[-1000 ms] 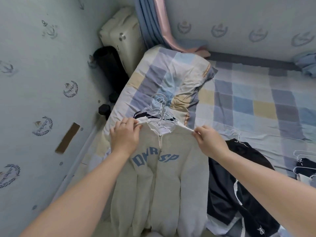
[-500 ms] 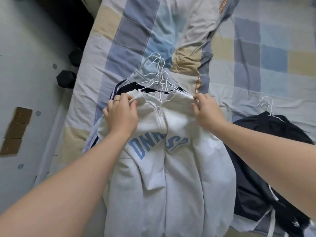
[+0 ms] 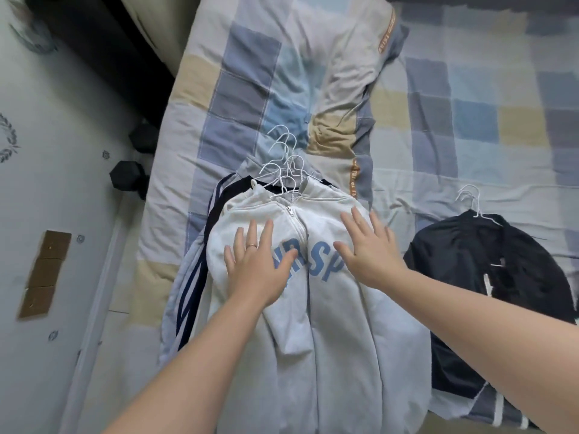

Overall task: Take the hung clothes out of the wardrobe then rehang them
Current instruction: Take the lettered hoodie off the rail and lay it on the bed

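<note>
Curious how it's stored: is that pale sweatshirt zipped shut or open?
Zipped shut: the sweatshirt has its zipper pull up near the collar, front halves joined.

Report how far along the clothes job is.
Done: clothes are out, lying on the bed on white hangers: a pile topped by the white hoodie, plus a black jacket apart to its right. In hand: left hand and right hand press flat on the hoodie's chest. Left: rehanging everything; no wardrobe in view.
</note>
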The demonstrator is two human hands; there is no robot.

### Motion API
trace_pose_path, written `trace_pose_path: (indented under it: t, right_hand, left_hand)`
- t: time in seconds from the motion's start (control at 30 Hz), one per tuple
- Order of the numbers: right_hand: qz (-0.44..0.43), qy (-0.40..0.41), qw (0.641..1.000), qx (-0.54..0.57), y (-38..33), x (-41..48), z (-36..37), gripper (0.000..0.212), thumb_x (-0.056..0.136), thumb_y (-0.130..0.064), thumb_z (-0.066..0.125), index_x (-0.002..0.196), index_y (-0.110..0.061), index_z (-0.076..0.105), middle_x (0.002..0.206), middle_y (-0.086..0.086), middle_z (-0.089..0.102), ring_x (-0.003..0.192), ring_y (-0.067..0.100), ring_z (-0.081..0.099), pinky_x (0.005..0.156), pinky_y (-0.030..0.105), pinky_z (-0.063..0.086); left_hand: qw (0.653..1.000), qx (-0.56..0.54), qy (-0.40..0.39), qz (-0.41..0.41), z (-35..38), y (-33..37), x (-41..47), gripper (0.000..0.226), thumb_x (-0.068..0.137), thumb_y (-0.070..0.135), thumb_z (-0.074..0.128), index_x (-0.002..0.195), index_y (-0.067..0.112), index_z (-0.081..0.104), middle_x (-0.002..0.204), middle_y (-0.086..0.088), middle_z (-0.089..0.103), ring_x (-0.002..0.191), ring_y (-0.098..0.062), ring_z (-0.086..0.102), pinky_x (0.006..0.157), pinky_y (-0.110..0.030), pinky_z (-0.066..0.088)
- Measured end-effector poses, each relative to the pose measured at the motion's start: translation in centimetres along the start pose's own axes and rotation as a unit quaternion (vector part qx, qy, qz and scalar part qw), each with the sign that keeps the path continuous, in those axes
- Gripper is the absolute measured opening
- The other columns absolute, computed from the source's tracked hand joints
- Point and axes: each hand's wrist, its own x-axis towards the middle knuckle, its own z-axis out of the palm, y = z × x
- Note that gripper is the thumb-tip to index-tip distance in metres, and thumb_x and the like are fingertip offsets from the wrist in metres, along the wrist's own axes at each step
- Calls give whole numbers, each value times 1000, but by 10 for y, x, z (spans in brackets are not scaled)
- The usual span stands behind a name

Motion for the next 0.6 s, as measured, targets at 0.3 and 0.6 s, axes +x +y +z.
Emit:
trace_pose_path:
  t: [0.3,0.6]
  right_hand:
    - [41,44,998,20,-18,-151,-54,65,100,-56,26,156,-33,3,164,-9,-7,150,24,-9,119,50,3]
    - [123,100,987,8,11,-288,-57,69,97,-60,20,156,-31,1,164,-7,-7,150,26,-9,119,51,2]
  left_hand:
    - [997,-18,-39,68,-31,58,-124,76,94,67,38,156,40,3,166,5,-9,151,-20,-15,121,-50,-8]
    - [976,59,-58,203,-27,97,-205,75,94,68,35,156,39,6,166,6,-8,151,-20,-14,121,-51,-5]
